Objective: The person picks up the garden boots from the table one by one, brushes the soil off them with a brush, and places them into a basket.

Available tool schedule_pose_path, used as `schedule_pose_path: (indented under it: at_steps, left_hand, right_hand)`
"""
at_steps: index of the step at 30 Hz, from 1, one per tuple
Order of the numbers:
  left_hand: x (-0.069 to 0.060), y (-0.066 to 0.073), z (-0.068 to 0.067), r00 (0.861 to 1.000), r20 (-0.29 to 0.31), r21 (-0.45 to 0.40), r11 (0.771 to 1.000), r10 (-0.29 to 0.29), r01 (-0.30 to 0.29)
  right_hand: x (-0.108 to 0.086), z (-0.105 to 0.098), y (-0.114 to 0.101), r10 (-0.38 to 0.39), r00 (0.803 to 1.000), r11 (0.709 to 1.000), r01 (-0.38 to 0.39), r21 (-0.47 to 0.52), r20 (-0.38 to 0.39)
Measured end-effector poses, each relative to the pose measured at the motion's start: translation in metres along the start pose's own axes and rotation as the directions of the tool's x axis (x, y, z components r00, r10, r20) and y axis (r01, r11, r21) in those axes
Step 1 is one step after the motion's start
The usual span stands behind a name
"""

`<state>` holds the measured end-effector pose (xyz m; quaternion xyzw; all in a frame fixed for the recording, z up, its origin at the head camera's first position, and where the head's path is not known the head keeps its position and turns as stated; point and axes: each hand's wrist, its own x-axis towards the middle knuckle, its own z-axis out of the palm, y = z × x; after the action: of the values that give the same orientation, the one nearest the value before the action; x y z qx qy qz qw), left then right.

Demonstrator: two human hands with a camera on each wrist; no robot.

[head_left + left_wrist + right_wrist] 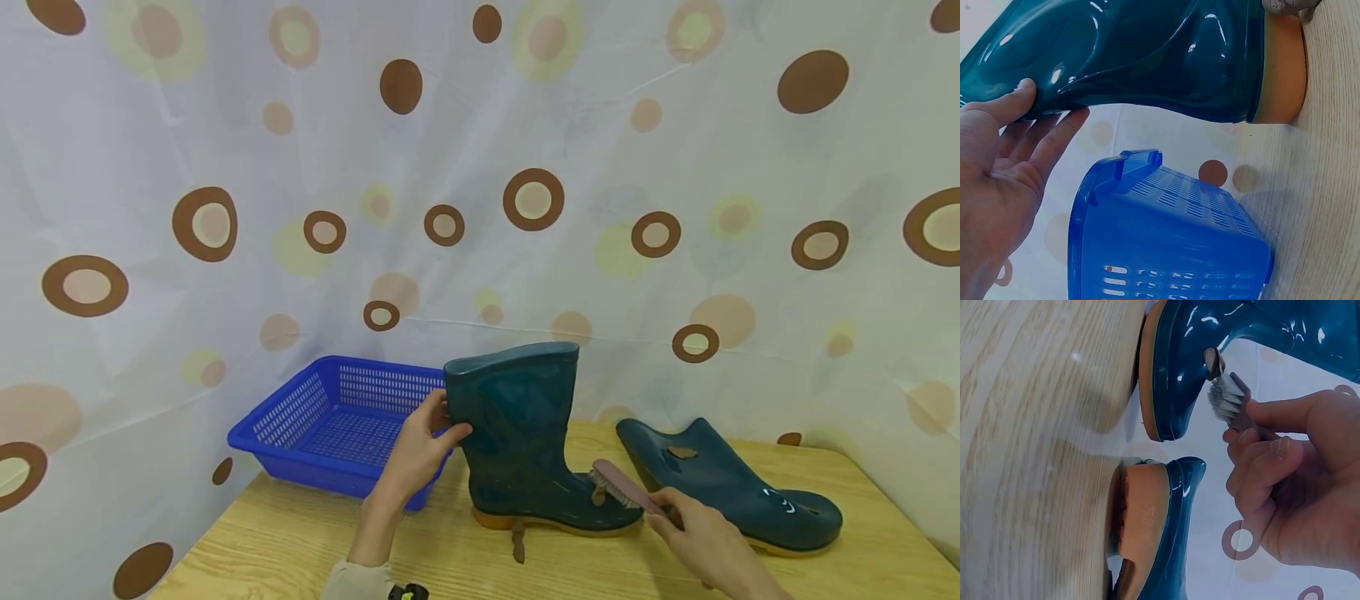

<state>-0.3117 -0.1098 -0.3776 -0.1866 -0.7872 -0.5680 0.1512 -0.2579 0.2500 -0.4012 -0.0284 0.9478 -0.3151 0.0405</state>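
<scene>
A dark teal rain boot (517, 433) stands upright on the table. My left hand (416, 446) holds the back of its shaft, thumb on the near side and fingers behind, as the left wrist view also shows. A pink-backed brush (621, 485) with pale bristles is gripped by its handle in my right hand (705, 537). Its bristles (1225, 398) are at the boot's toe, close against a brown, mud-like lump (1212, 362). Another brown piece (518, 542) hangs by the sole near the heel, reaching over the tabletop. The second boot (723, 483) lies on its side at the right.
A blue perforated plastic basket (315, 462) stands left of the upright boot, partly behind it. Brown patches (682, 452) lie on the second boot. The wooden table (277, 550) meets a spotted curtain (480, 150) at the back.
</scene>
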Motion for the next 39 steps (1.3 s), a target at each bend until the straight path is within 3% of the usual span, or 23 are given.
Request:
schedule_pose_path:
  at_steps: [10, 17, 24, 39]
  left_hand:
    - [0.000, -0.002, -0.001, 1.000, 0.016, 0.005, 1.000, -0.007, 0.007]
    - [0.001, -0.003, 0.000, 1.000, 0.008, 0.004, 1.000, -0.004, 0.004]
    - [0.001, -0.003, 0.000, 1.000, 0.013, 0.011, 1.000, 0.009, -0.009]
    - [0.000, -0.001, 0.000, 1.000, 0.013, 0.000, 1.000, -0.014, 0.014]
  right_hand:
    - [-0.001, 0.003, -0.005, -0.014, 1.000, 0.999, 0.014, 0.052, 0.005]
    - [-0.001, 0.001, -0.006, -0.051, 0.999, 0.998, 0.051, -0.020, -0.004]
    - [-0.003, -0.007, 0.001, -0.017, 1.000, 0.999, 0.017, -0.043, 0.008]
    - [-0.003, -0.012, 0.007, -0.030, 0.999, 0.999, 0.029, 0.038, 0.024]
